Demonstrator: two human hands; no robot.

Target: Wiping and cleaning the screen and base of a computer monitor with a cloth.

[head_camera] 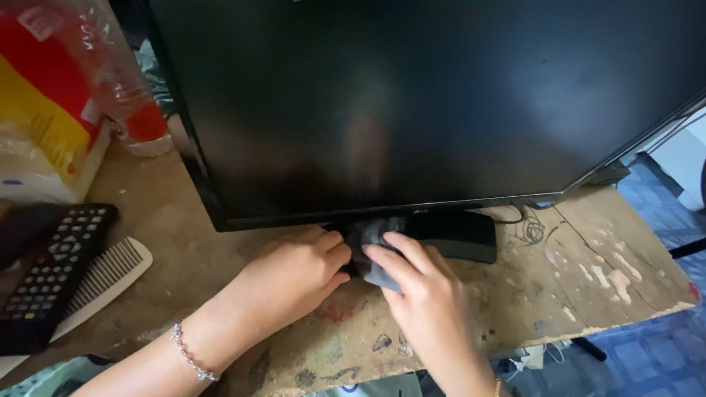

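A large black flat screen [441, 95] stands on a worn wooden table [588, 287], resting on a black base [460, 235]. My right hand [423, 294] grips a dark grey cloth [371, 231] and presses it against the base, just under the screen's lower edge. My left hand [294, 276], with a beaded bracelet [193, 359] on the wrist, lies curled on the table beside the cloth, its fingertips touching the base. Part of the cloth is hidden under my right fingers.
A black remote control [48, 276] and a white comb [103, 283] lie at the left. Behind them stand a clear plastic bottle with a red cap [125, 88] and a red and yellow package [40, 110]. Thin cables [529, 228] coil behind the base. The table's edge drops off at right.
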